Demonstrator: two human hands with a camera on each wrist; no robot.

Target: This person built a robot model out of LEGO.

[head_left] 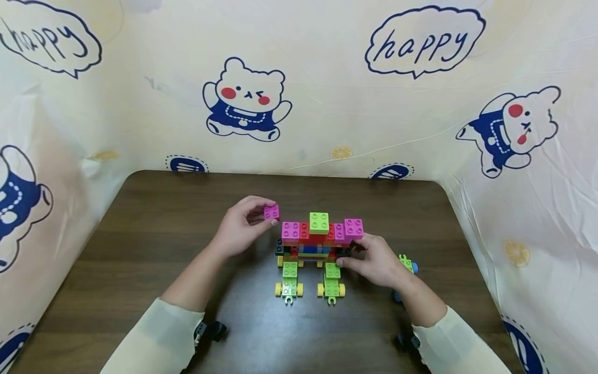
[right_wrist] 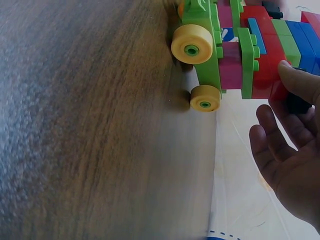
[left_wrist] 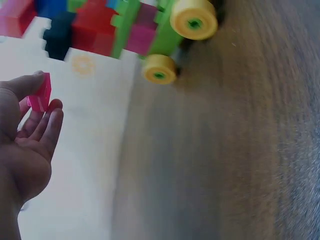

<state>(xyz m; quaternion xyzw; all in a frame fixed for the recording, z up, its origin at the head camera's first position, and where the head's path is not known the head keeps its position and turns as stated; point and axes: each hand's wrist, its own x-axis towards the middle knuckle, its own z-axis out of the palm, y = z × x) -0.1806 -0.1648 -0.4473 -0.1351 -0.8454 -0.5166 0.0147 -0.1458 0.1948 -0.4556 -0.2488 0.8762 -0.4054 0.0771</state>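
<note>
On the table stands a built toy of colored building blocks (head_left: 318, 240), with red, blue, black and pink bricks above two green wheeled bases (head_left: 289, 278) with yellow wheels (left_wrist: 194, 20). My left hand (head_left: 240, 226) pinches a small pink block (head_left: 271, 212) between thumb and fingers, just left of the toy's top row and apart from it. A lime green block (head_left: 319, 223) tops the middle of that row, and a raised pink block (head_left: 353, 228) its right end. At the toy's right side, my right hand (head_left: 376, 259) grips the body near a black brick (right_wrist: 299, 104).
A further green and blue toy piece (head_left: 407, 264) lies right of my right forearm, partly hidden by it. The brown wooden table (head_left: 163, 249) ends at the back and sides against a cloth (head_left: 327, 114) printed with bears.
</note>
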